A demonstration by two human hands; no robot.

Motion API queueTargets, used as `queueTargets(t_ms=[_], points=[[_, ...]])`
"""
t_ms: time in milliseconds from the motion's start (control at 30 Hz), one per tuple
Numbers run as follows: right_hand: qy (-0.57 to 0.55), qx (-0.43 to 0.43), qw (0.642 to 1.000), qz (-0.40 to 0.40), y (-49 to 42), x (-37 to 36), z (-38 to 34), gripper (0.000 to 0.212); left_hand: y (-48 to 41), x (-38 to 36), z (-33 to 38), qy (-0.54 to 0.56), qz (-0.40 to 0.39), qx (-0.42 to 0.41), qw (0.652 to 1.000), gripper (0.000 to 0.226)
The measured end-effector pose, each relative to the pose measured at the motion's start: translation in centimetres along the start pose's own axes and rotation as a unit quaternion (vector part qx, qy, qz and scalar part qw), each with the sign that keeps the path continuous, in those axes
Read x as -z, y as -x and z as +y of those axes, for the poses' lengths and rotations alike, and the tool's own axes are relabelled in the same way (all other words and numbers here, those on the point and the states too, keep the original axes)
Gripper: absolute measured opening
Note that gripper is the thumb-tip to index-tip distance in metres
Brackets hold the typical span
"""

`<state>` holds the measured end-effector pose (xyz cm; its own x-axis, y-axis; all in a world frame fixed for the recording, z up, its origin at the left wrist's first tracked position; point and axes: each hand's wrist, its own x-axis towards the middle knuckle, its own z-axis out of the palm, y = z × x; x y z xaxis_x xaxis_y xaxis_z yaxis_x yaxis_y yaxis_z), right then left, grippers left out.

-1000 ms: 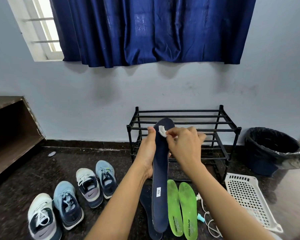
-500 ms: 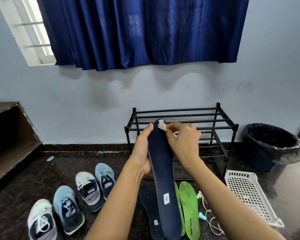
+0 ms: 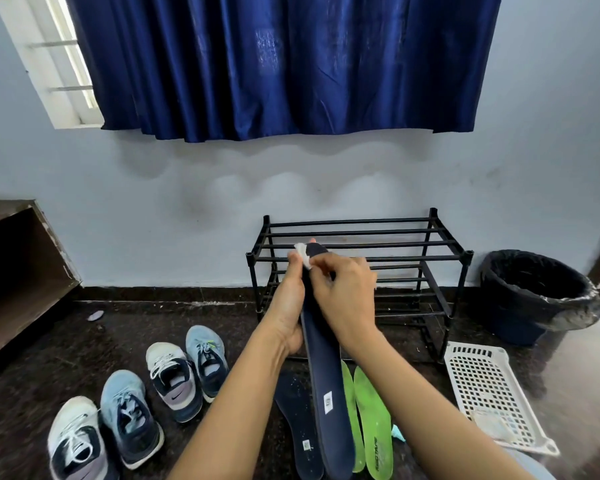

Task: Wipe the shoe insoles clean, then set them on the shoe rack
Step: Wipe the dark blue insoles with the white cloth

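Observation:
My left hand [image 3: 287, 299] grips a long dark blue insole [image 3: 328, 382] by its left edge and holds it lengthwise, toe end up. My right hand [image 3: 345, 292] pinches a small white wipe [image 3: 302, 252] against the insole's toe end. A second dark blue insole [image 3: 293, 410] lies on the floor below, partly hidden. Two green insoles [image 3: 373, 420] lie side by side on the floor to its right. Behind my hands, the black metal shoe rack [image 3: 413, 244] stands against the wall with bare shelves.
Four sneakers [image 3: 174, 379] sit in a row on the dark floor at the left. A white perforated basket [image 3: 482, 386] lies at the right. A black-lined bin [image 3: 534, 292] stands beside the rack. A wooden shelf unit [image 3: 18, 271] is at the far left.
The wipe in my right hand has shifted from the right side of the insole's toe end to its left tip. The insole has turned slightly in my left hand.

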<state>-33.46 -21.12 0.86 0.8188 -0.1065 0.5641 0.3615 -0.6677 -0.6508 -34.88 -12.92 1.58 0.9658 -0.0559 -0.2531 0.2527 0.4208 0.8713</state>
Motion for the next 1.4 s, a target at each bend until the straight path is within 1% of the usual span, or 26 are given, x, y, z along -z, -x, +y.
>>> queueTargets(t_ms=[67,133,233,333,367,433,500,567,600,700,767,800,867,933,967,1100,1167,1233,1300,1333,1400], points=[[0.047,0.013,0.999,0.014,-0.7,0.1,0.3,0.015,0.1,0.0,-0.1,-0.005,0.002,0.000,1.000,0.066],[0.066,-0.009,0.997,0.036,-1.5,0.4,0.9,0.015,0.1,-0.1,-0.4,-0.021,-0.001,0.002,1.000,0.066],[0.035,-0.040,0.998,0.045,-1.5,0.6,1.1,0.015,0.2,-0.3,-0.6,-0.029,-0.002,0.006,1.000,0.066],[-0.005,-0.011,0.999,0.030,-0.3,0.2,0.4,0.014,0.0,-0.2,-0.4,-0.011,0.006,-0.002,1.000,0.066],[0.006,0.002,1.000,0.024,-0.1,0.1,0.2,0.015,0.1,-0.2,-0.4,-0.005,0.009,-0.004,1.000,0.065],[0.062,0.010,0.997,0.042,-0.7,0.1,0.3,0.016,0.3,-0.5,-0.3,-0.005,0.004,0.004,1.000,0.066],[0.086,-0.030,0.994,0.067,-1.7,0.5,0.6,0.018,0.5,-0.8,-0.5,-0.018,-0.008,0.015,1.000,0.067],[0.068,-0.068,0.993,0.072,-2.1,0.9,0.8,0.019,0.7,-1.1,-0.8,-0.028,-0.009,0.022,0.999,0.066],[0.051,-0.065,0.995,0.064,-1.7,0.9,0.7,0.019,0.6,-1.1,-0.8,-0.030,-0.007,0.023,0.999,0.066],[0.000,-0.009,1.000,0.030,0.1,0.4,-0.2,0.016,0.5,-0.7,-0.6,-0.026,-0.001,0.010,1.000,0.064],[0.026,0.011,0.999,0.031,-0.2,0.4,-0.3,0.015,0.5,-0.7,-0.5,-0.026,-0.001,0.008,1.000,0.063],[0.050,0.009,0.998,0.041,-0.8,0.5,-0.1,0.016,0.6,-0.8,-0.5,-0.032,-0.003,0.013,0.999,0.063],[0.072,-0.026,0.995,0.064,-2.0,0.9,0.7,0.018,0.7,-1.0,-0.8,-0.056,-0.009,0.024,0.998,0.064],[0.042,-0.066,0.995,0.068,-2.3,1.2,1.3,0.018,0.8,-1.1,-1.0,-0.070,-0.006,0.027,0.997,0.063],[0.027,-0.067,0.995,0.064,-2.1,1.2,1.3,0.017,0.8,-1.2,-1.1,-0.070,-0.004,0.027,0.997,0.063],[-0.006,-0.017,0.999,0.029,0.1,0.3,0.1,0.014,0.5,-0.9,-0.8,-0.049,0.009,0.013,0.999,0.061],[0.012,-0.006,1.000,0.020,-0.1,0.2,0.0,0.015,0.5,-0.9,-0.6,-0.044,0.013,0.011,0.999,0.062],[0.033,-0.034,0.998,0.030,-1.2,0.5,0.6,0.016,0.6,-1.1,-0.8,-0.049,0.011,0.019,0.999,0.063],[0.006,-0.069,0.996,0.047,-2.0,1.0,1.2,0.016,0.6,-1.3,-0.9,-0.056,0.011,0.020,0.998,0.063],[-0.010,-0.074,0.996,0.047,-1.9,0.9,1.3,0.015,0.6,-1.2,-1.0,-0.053,0.012,0.019,0.998,0.063],[-0.031,-0.058,0.997,0.028,-1.0,0.5,1.0,0.014,0.4,-1.0,-0.7,-0.036,0.016,0.015,0.999,0.063]])
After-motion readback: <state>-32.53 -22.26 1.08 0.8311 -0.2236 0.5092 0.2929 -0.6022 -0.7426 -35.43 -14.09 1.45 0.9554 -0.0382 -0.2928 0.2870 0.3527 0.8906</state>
